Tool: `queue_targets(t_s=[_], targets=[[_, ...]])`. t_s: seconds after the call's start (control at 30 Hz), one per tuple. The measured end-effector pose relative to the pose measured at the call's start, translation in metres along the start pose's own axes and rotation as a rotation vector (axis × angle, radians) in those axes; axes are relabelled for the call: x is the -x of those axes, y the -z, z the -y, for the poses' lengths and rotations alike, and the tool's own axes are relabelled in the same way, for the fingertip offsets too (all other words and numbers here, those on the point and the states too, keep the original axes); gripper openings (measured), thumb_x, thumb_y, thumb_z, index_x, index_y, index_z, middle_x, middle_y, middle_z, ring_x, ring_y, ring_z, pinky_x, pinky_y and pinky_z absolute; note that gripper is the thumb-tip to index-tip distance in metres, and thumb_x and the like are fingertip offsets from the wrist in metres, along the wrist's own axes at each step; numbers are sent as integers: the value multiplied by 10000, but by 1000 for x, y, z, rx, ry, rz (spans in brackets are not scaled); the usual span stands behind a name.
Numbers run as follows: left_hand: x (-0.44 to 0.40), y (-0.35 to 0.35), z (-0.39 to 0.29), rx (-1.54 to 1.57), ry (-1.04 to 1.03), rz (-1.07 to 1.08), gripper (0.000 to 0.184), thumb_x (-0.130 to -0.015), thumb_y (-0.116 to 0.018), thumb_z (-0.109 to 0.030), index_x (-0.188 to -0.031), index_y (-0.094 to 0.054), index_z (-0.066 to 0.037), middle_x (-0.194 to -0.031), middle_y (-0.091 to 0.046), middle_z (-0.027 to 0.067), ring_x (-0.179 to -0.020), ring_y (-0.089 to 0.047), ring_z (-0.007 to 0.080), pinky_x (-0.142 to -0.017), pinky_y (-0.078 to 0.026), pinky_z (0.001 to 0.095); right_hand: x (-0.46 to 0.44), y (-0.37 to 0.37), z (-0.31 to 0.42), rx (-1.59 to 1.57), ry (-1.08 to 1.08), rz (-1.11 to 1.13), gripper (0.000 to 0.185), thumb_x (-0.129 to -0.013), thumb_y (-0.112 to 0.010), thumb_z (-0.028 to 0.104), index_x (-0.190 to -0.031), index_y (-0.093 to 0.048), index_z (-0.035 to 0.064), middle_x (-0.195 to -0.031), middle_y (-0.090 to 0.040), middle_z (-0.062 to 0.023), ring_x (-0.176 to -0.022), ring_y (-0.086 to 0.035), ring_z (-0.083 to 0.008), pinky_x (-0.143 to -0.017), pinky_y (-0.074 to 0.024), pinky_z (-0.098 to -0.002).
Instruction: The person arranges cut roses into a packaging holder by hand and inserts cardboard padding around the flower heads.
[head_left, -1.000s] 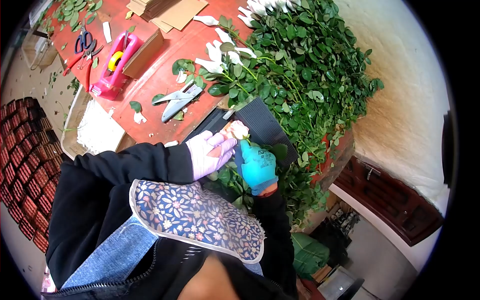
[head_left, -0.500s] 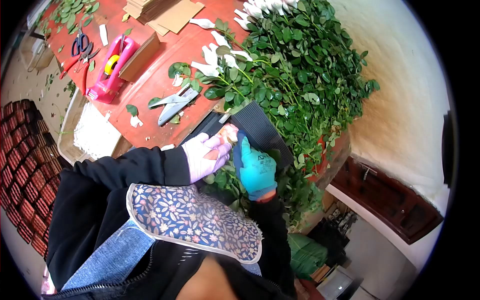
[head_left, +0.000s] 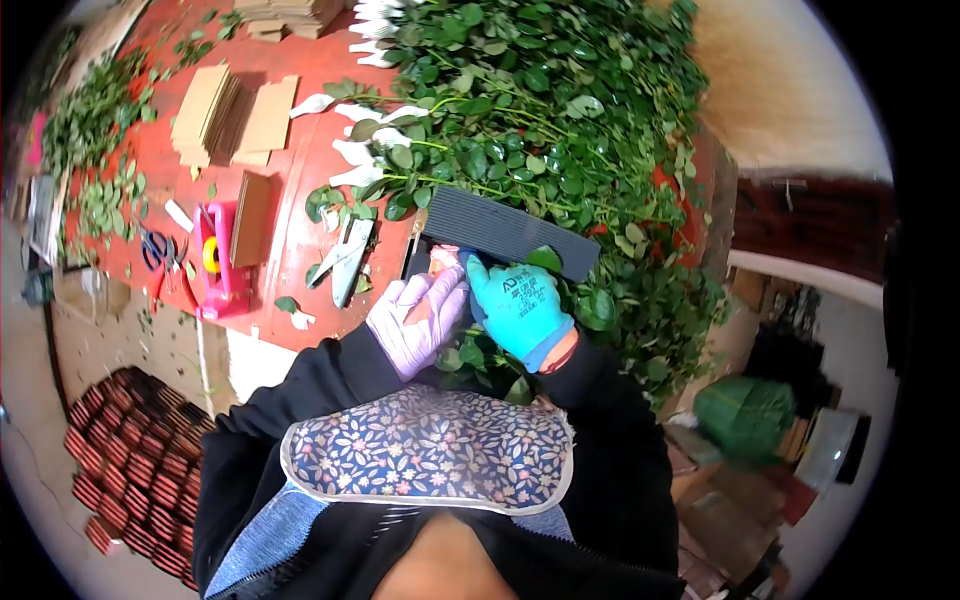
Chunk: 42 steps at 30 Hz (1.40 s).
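A pale pink rose [head_left: 444, 259] lies at the dark ribbed holder [head_left: 510, 232], its head between my hands. My left hand [head_left: 420, 315], in a thin lilac glove with a hole in it, has its fingers against the near side of the bloom. My right hand [head_left: 520, 308], in a turquoise and dark blue glove, is closed at the right of the bloom; its fingertips and what they hold are mostly hidden. Green leaves [head_left: 480, 360] show below the hands. A grey stapler [head_left: 345, 262] lies on the red table left of the holder.
Wrapped white roses [head_left: 360, 165] with leafy stems [head_left: 560, 120] pile up behind the holder. On the red table [head_left: 285, 190] are a pink tape dispenser [head_left: 228, 262], cardboard pieces [head_left: 205, 110], scissors [head_left: 155, 248] and red-handled pruners [head_left: 175, 270].
The camera view has turned, so the table and holder appear rotated. Both hands remain at the rose, whose head is now more covered by the fingers.
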<state>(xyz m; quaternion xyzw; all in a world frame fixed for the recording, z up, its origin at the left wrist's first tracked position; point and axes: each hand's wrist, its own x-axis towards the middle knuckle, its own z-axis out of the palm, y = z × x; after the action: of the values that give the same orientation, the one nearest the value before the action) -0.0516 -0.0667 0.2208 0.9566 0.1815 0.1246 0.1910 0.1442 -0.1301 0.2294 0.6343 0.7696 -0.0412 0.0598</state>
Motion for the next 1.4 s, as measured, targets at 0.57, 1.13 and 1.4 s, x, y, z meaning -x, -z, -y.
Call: queue_targets(t_s=[0.57,1.13,1.4], targets=[[-12,-2,10,-13,-72,231,989,-500,-815,-204,-1400,-452,-11,-1455,-433,209,-1044,-553,371,-918,-474,449,22,11,-17,-378,-143,-234,294,-935,-527,299,-1143,-643,125,-679,-648,-79,-617,-652,-263,-522,-478,-438],[-12,59,9,-8,-108,28,316,-794,-683,-66,-1098,-708,-149,-1003,-730,37,-746,-708,223,-606,-581,303,22,-21,-14,-321,-66,-194,146,-845,-604,223,-894,-605,86,-648,-609,-77,-598,-640,-250,-509,-477,-409],[1,12,0,-66,-140,210,277,-847,-678,-142,-1121,-719,-132,-1089,-718,-5,-681,-642,207,-615,-556,350,13,-26,-11,-210,-72,-164,91,-759,-622,151,-819,-629,82,-679,-642,-86,-627,-665,-294,-546,-502,-437]])
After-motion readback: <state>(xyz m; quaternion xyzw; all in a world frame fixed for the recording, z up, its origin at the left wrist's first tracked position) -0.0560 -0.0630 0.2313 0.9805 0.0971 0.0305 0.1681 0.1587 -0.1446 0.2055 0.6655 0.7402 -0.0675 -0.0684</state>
